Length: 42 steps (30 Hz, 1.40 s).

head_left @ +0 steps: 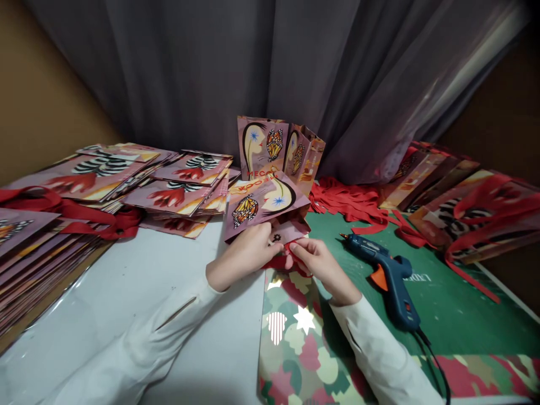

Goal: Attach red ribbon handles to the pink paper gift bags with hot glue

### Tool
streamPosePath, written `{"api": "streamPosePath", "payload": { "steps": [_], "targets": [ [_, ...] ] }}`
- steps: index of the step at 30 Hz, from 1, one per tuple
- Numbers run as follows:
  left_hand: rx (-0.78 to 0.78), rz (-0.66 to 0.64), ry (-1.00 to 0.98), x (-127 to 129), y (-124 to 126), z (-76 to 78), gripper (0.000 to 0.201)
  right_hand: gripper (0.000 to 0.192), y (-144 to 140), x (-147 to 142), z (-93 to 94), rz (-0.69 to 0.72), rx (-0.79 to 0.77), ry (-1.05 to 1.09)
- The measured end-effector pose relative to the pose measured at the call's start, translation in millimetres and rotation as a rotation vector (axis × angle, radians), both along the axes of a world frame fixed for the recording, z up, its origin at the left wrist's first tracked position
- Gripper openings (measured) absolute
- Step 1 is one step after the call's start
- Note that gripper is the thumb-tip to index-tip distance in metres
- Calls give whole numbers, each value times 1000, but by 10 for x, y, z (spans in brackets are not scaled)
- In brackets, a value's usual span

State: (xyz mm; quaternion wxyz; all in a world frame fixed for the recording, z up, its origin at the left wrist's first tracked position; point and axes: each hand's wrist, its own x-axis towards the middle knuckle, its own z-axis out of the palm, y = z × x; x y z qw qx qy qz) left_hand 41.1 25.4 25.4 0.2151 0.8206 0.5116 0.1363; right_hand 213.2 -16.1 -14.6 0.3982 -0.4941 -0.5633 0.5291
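A printed paper gift bag (265,199) lies tilted on the table with its open mouth towards me. My left hand (251,247) is closed at the near edge of the bag, its thumb beside a dark eyelet (277,238). The left fingertips are partly hidden. My right hand (314,256) pinches a red ribbon (290,246) between thumb and index finger, close to the left thumb. More red ribbon hangs below the two hands, over a patterned sheet (291,337).
Flat bags (172,194) lie stacked at left. Two bags (264,146) stand behind. A heap of red ribbons (346,199) sits to their right. An orange-triggered blue glue gun (386,270) with a cord rests on the green board (455,315). Ribboned bags (426,174) stand far right.
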Motion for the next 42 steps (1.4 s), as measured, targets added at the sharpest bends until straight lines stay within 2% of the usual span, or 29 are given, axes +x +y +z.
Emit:
{"api": "streamPosePath", "payload": {
  "steps": [8,16,20,23,27,32,39,42],
  "targets": [
    [25,4,42,-2,-24,27,17,36,-7,1,27,69,11,16],
    [-17,-18,33,-6,1,-13,15,44,-5,18,34,71,28,-26],
    [-26,-17,50,10,-5,-3,14,33,12,25,-8,64,-3,20],
    [9,-20,40,8,-4,-20,14,33,25,34,-32,56,-22,41],
    [16,-9,45,1,-3,-42,16,36,21,50,-26,33,9,29],
    [24,-31,-18,12,-23,-5,23,47,3,47,-11,-14,131,-87],
    [11,-15,-64,18,-26,2,40,43,-30,-14,-38,-140,208,-105],
    [25,-7,-54,15,-11,-26,39,40,-32,-32,-59,-164,191,-64]
  ]
}}
